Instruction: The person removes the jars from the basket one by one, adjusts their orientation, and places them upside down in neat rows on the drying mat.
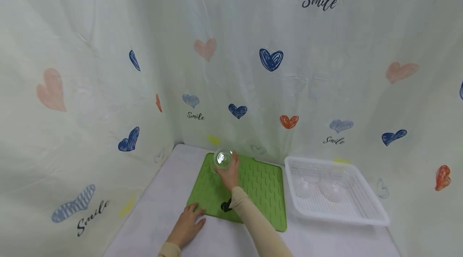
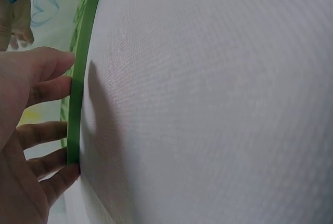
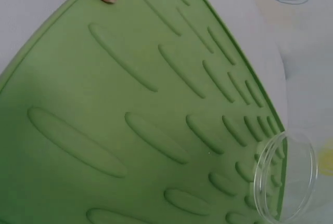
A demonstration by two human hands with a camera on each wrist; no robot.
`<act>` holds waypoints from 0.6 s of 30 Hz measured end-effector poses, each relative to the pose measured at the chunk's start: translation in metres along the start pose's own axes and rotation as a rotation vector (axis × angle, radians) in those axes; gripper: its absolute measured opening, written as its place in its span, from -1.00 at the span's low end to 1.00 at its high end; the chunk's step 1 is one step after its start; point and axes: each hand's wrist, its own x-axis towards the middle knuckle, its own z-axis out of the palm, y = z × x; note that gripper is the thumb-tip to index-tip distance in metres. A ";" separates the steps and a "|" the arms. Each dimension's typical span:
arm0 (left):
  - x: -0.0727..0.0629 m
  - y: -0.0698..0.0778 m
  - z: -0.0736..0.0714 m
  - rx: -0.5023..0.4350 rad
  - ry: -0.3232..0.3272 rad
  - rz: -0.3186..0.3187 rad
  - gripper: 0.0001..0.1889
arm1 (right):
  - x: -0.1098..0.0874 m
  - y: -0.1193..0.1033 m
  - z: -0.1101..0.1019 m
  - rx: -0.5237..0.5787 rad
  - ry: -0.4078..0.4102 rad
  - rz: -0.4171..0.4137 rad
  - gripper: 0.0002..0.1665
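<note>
My right hand [image 1: 229,173] grips a small clear round bowl [image 1: 222,158] by its side, over the far left corner of a green ridged mat [image 1: 260,188]. In the right wrist view the bowl's clear rim [image 3: 258,177] overlaps the mat's edge, while the right hand itself is out of sight. My left hand [image 1: 186,225] rests at the mat's near left corner. Seen from the left wrist, its slightly bent fingers are spread along the mat's green edge [image 2: 76,94], fingertips touching it.
A white plastic basket [image 1: 336,220] stands right of the mat, with clear round dishes [image 1: 330,190] inside. Below and left of the mat lies the white tabletop [image 1: 155,208]. A curtain [image 1: 231,80] printed with hearts hangs behind and at the left.
</note>
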 end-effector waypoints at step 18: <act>-0.003 0.005 0.001 0.016 -0.011 -0.016 -0.73 | 0.001 -0.007 -0.005 -0.279 -0.157 -0.008 -0.10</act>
